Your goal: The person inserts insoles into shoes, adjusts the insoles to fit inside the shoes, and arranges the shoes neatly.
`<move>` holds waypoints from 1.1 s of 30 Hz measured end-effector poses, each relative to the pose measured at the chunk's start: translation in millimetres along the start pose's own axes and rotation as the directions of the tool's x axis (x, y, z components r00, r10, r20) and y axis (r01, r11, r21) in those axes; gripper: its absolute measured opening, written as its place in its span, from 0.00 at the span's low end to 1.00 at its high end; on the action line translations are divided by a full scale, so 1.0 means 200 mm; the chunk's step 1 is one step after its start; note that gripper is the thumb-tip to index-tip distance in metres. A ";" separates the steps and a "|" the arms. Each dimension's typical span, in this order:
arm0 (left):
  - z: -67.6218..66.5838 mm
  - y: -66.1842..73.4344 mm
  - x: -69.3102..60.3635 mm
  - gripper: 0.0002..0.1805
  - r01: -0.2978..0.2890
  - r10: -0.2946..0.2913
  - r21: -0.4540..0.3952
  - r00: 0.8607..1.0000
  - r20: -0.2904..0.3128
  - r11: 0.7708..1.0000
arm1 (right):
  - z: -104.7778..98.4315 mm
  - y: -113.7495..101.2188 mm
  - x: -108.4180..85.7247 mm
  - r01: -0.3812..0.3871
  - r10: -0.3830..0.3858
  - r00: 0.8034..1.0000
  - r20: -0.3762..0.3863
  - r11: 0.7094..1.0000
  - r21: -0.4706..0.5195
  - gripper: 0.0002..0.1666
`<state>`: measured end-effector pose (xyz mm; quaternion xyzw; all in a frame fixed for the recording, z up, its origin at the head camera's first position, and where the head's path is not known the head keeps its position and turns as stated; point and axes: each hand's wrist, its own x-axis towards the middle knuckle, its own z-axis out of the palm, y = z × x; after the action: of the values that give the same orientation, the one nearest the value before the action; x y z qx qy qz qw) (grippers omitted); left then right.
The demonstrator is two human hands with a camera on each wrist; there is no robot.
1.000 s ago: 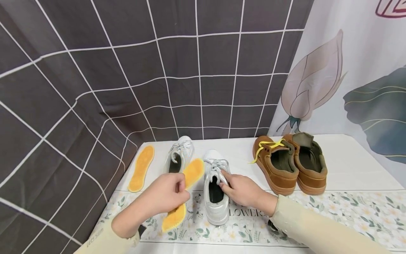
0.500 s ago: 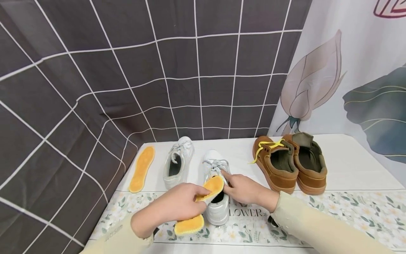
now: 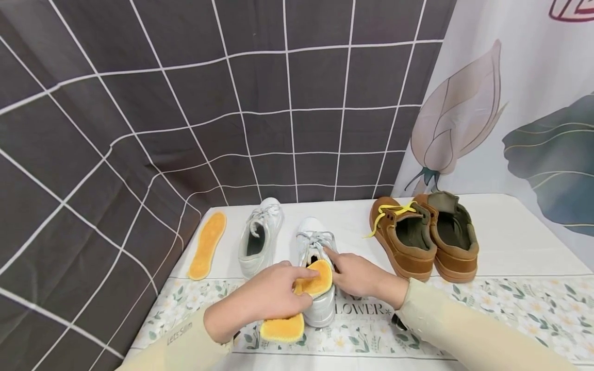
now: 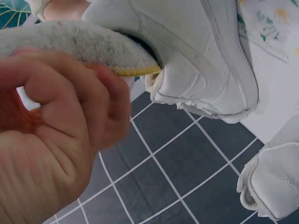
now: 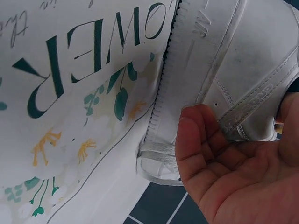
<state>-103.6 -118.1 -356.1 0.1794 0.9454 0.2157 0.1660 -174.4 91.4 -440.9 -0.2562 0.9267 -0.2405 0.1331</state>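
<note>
My left hand [image 3: 278,291] grips an orange fluffy insole [image 3: 322,281], its front end over the opening of the nearer white shoe [image 3: 320,312] and its other end hanging below the hand. In the left wrist view the insole's grey underside [image 4: 79,42] shows above the curled left hand [image 4: 60,126], its yellow-edged tip at the shoe's opening. My right hand [image 3: 364,275] holds that shoe's right side near the laces. From the right wrist view, the right hand's [image 5: 243,172] fingers curl against the shoe's side [image 5: 196,60].
The other white shoe [image 3: 260,239] stands to the left, with a second orange insole [image 3: 208,246] flat beyond it. A pair of brown shoes [image 3: 413,260], one with a yellow lace, stands on the right. A dark gridded cloth [image 3: 250,129] hangs behind.
My left hand has moved right with the insole, bringing its front end from beside the nearer white shoe to over its opening. The right hand has stayed on the shoe.
</note>
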 end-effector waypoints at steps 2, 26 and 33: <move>0.00 0.00 -0.01 0.30 0.006 -0.006 0.022 1.000 -0.018 1.000 | 0.00 0.00 0.00 0.000 -0.001 1.000 -0.009 1.000 -0.006 0.39; 0.06 0.01 0.05 0.27 -0.093 0.103 0.112 0.990 -0.091 0.989 | 0.01 0.01 0.00 0.028 -0.030 0.999 -0.041 0.998 -0.049 0.38; 0.04 0.04 0.10 0.23 -0.030 0.029 0.123 1.000 0.010 0.992 | 0.00 0.02 0.00 0.051 -0.051 0.999 -0.002 0.998 -0.028 0.39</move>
<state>-116.0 -100.9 -365.0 0.2040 0.9534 0.1585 0.1555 -176.3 93.7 -442.1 -0.2813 0.9232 -0.2314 0.1222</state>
